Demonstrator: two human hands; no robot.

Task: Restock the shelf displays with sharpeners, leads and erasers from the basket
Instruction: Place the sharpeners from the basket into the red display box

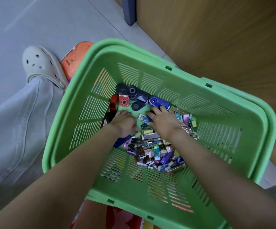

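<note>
Green slotted plastic closes round both hands, which are plunged to the bottom of the basket [150, 187]. The left hand [125, 123] is turned knuckles-up with its fingers bent down into the stock; whether it has hold of anything, I cannot tell. The right hand [162, 120] lies flat, fingers spread and relaxed, resting on the small packs and gripping nothing.

Between the two hands and under both wrists lies a loose heap of little lead boxes [152, 149]: slim rectangular cartons, many with glossy foil faces in pink, teal, purple and gold, tumbled at all angles. A purple rounded sharpener [120, 141] pokes out just under the left wrist.

Just beyond the fingertips sits a cluster of smooth, teardrop-shaped plastic sharpeners, each with a round hole at one end: a blue sharpener [158, 102] touching the right fingertips, a salmon sharpener [124, 101] ahead of the left fingers, a black sharpener [129, 90] furthest off. A dark red sharpener [113, 103] stands on edge beside the left hand.

Outside the basket, to the left of the left arm, are a creased pale grey trouser leg [18, 121], a cream perforated clog [40, 63] and a scuffed orange board [74, 58] on matte grey tiles [35, 22]. Beyond the right hand rises a wood-grain panel [216, 38].
</note>
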